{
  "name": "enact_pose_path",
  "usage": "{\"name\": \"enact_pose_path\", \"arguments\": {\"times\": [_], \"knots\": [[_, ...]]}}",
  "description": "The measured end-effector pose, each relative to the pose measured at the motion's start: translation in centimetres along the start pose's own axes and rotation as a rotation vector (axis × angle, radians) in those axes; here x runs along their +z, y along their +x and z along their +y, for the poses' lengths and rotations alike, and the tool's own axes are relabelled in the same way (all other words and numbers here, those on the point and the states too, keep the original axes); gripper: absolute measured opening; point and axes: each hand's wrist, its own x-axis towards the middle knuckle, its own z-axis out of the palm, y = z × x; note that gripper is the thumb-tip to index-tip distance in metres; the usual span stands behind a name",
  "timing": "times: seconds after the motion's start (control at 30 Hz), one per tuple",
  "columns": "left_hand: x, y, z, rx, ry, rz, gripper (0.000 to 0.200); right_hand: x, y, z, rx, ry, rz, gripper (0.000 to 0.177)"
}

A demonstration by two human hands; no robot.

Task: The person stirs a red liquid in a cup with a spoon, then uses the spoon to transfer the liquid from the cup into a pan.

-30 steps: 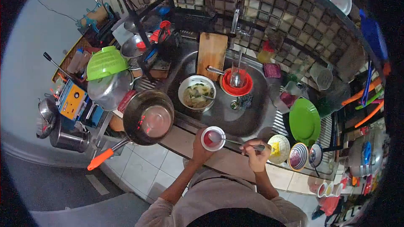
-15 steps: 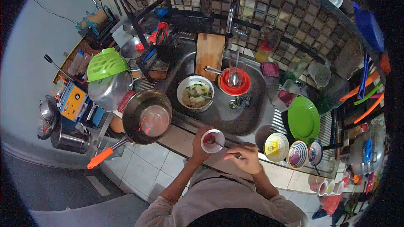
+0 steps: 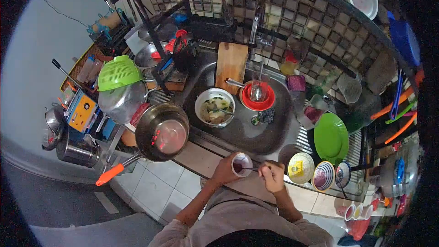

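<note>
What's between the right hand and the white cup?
In the head view, a thin handle, maybe a spoon's, runs from the right hand into the cup.

Tiled wall (image 3: 283, 13), small squares in mixed brown, grey and pale tones, behind the sink (image 3: 270, 132); plain bluish-grey wall (image 3: 39, 41) at L, w/ a thin dark cable running down it. Black metal rack (image 3: 157, 34) over the sink's L side, its frame extending to the R. Floor (image 3: 169, 180): white sq. tiles w/ darker joints, below the front edge of the surface (image 3: 201, 158). Light: dim overall, w/ brighter patches on wall tiles; pic. margins dark.
</note>
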Motion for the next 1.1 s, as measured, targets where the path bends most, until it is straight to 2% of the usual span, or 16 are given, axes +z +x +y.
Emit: {"name": "enact_pose_path", "arguments": {"times": [0.03,0.1,0.2,0.33,0.43,0.5,0.57,0.63,0.67,0.73,0.83,0.9,1.0,1.1], "knots": [[0.0,0.1,0.1,-0.022,-0.01,-0.002,0.072,0.1,0.1,0.2,-0.001,0.0,-0.001,0.029],[-0.2,0.2,0.7,-0.041,-0.045,-0.005,0.072,0.4,0.1,0.7,-0.148,-0.218,0.018,0.017],[0.1,0.5,0.7,-0.069,-0.05,-0.017,0.072,1.0,0.1,1.0,-0.238,-0.235,0.073,0.021],[0.2,0.4,0.5,-0.049,-0.037,-0.026,0.072,0.4,-0.2,1.2,-0.168,-0.2,0.012,0.015],[0.1,0.3,1.1,-0.059,0.015,-0.013,0.071,0.1,0.3,0.3,-0.27,-0.355,-0.055,0.015],[0.2,0.3,1.3,-0.032,-0.011,0.006,0.07,0.2,-0.1,1.0,-0.094,-0.191,-0.011,0.016],[0.5,0.1,1.0,-0.009,-0.036,0.026,0.07,0.0,0.2,0.8,-0.121,-0.227,-0.024,0.016],[0.9,0.1,0.4,0.118,0.077,0.119,0.071,-0.1,0.2,0.4,-0.142,-0.263,-0.039,0.017],[1.0,0.0,0.2,0.117,0.077,0.118,0.071,-0.2,0.1,0.0,-0.079,-0.209,-0.035,0.017],[1.0,-0.1,0.5,-0.009,-0.002,0.037,0.068,-0.2,0.0,0.1,-0.015,-0.155,-0.031,0.018],[0.7,0.0,1.1,-0.028,-0.071,0.03,0.068,-0.1,-0.2,0.6,-0.119,-0.279,0.004,0.019],[0.8,-0.1,1.0,-0.001,-0.023,0.053,0.067,-0.3,-0.4,0.4,0.069,-0.194,-0.041,0.019],[0.6,0.1,1.2,0.014,-0.009,0.048,0.067,-0.1,-0.1,1.2,-0.054,-0.266,0.002,0.02],[0.6,0.0,1.1,-0.008,-0.026,0.021,0.067,-0.4,-0.1,0.3,0.072,-0.147,-0.035,0.021]]}}
